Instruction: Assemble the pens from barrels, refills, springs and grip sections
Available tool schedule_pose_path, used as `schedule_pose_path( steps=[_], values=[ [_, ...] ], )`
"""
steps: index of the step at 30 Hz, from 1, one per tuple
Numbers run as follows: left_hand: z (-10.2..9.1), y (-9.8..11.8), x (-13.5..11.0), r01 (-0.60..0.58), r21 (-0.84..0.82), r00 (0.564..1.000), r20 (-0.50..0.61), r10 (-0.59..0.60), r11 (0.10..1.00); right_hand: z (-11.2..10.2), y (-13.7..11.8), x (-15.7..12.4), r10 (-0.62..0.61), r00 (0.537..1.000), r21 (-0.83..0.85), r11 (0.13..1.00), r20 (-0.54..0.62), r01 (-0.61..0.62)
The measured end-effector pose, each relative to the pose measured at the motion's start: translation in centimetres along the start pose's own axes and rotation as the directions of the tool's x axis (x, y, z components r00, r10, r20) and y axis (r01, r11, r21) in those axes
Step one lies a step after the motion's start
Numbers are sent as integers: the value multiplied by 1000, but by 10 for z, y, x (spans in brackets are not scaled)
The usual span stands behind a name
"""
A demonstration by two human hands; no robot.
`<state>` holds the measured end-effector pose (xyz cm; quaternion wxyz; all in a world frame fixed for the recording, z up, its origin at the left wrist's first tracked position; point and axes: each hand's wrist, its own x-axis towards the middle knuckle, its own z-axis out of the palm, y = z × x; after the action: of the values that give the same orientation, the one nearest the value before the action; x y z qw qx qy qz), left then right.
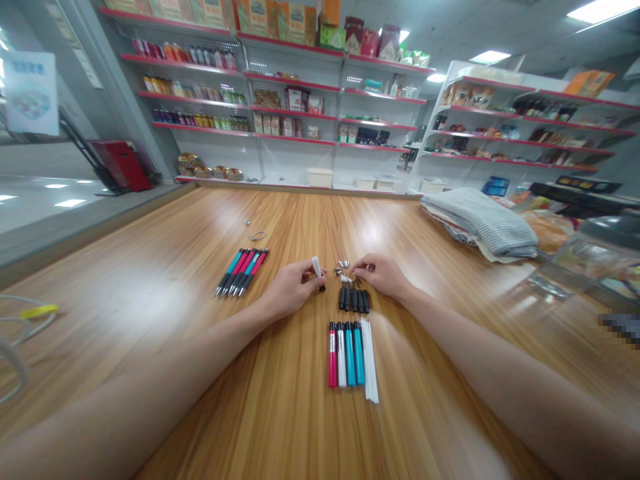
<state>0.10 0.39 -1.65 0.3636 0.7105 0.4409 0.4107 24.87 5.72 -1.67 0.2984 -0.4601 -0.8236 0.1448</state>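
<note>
My left hand (296,285) pinches a white pen barrel (317,267) with a black end pointing down, held tilted just above the wood. Across from it, my right hand (383,272) has its fingertips together beside small silver pen tips (343,265) and some small white and metal parts (346,279); whether something tiny is between them is too small to see. Several black rubber grips (354,300) lie in a row in front of the hands. Below them are a pink barrel (333,355), a white barrel (341,355), two teal barrels (355,355) and several thin white refills (369,363).
Several whole pens (241,272) lie side by side on the wooden table (210,373) at left, with a ring of thin wire (258,235) beyond. Folded cloths (480,220) and a clear container (580,253) stand at right. Stocked shelves (295,117) line the back.
</note>
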Motion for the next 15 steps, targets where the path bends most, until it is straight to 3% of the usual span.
schedule_pose_path(
  steps=[2, 5, 10, 12, 15],
  values=[
    [-2, 1, 0, 11, -10, 1000, -12, -11, 1000, 0, 0, 0, 12, 1000, -1, 1000, -7, -12],
    [-7, 1, 1, 50, -228, 998, -35, -60, 972, 0, -1, 0, 45, 999, -15, 999, -25, -45],
    [-18, 0, 6, 128, -668, 981, -25, -194, 733, 1, -2, 1, 98, 993, -86, 991, -72, -104],
    [-21, -1, 7, 157, -718, 970, -16, -241, 678, 1, -2, 2, 122, 989, -109, 985, -84, -131],
    [-21, -1, 8, 164, -710, 965, -28, -260, 685, 1, -3, 1, 126, 988, -159, 977, -93, -140]
  ],
)
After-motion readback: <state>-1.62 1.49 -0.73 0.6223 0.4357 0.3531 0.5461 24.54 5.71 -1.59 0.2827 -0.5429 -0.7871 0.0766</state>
